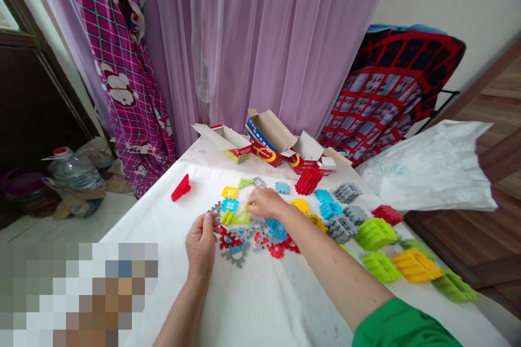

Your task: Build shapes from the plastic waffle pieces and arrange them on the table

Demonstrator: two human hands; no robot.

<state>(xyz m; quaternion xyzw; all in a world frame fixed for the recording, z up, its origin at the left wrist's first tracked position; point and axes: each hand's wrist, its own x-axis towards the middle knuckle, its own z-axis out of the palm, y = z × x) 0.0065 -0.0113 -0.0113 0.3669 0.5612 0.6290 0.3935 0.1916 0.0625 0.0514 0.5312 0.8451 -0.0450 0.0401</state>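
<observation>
My left hand (pixel 201 239) is closed at the left side of a pile of toothed plastic building pieces, thumb and fingers pressed together at a grey toothed piece (pixel 215 207). Over the pile, my right hand (pixel 266 203) has its fingers pinched together; what they hold is too small to name. A yellow-green piece (pixel 242 218) lies just below its fingertips. Left of that hand are a blue windowed square (pixel 230 205) and a yellow windowed square (pixel 229 192). Red, grey and blue gear-like pieces, including a blue ring (pixel 276 229), lie nearer to me.
Stacks of pieces stand on the right, among them a lime stack (pixel 376 234) and a yellow stack (pixel 415 265). Open cardboard boxes (pixel 271 133) line the back edge. A red piece (pixel 180 188) lies far left; a white plastic bag (pixel 431 165) sits at right.
</observation>
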